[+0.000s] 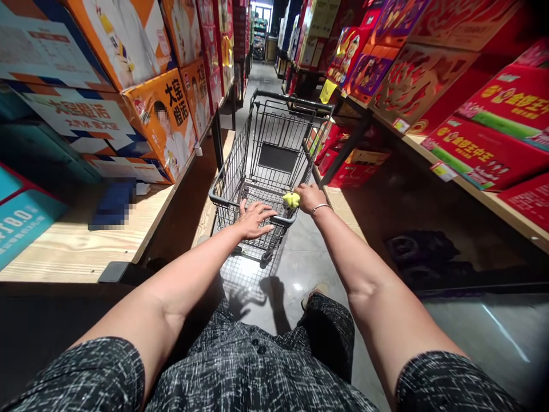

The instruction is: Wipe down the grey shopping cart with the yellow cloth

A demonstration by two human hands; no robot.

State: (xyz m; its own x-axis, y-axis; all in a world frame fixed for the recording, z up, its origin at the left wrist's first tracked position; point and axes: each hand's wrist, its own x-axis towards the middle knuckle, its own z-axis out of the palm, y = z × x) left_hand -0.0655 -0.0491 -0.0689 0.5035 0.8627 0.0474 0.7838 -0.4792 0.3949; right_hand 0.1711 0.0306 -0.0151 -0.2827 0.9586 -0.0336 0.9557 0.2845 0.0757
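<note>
A black wire shopping cart [278,158] stands in the aisle in front of me, its grey rim on my side. My left hand [256,220] is over this near rim, fingers spread and stretched out, with nothing in it. At the cart's near right corner, my right hand [312,198] is closed, with a bracelet on the wrist. A small, lumpy yellow-green item [291,199] sticks out from its fingers over the basket. I cannot tell its kind, nor whether the fingers also touch the rim.
Wooden shelves flank the narrow aisle. Orange and white cartons [160,120] are stacked on the left, red gift boxes [484,149] on the right. A dark blue blurred item [112,205] lies on the left shelf [64,252]. The grey floor [263,71] runs on beyond the cart.
</note>
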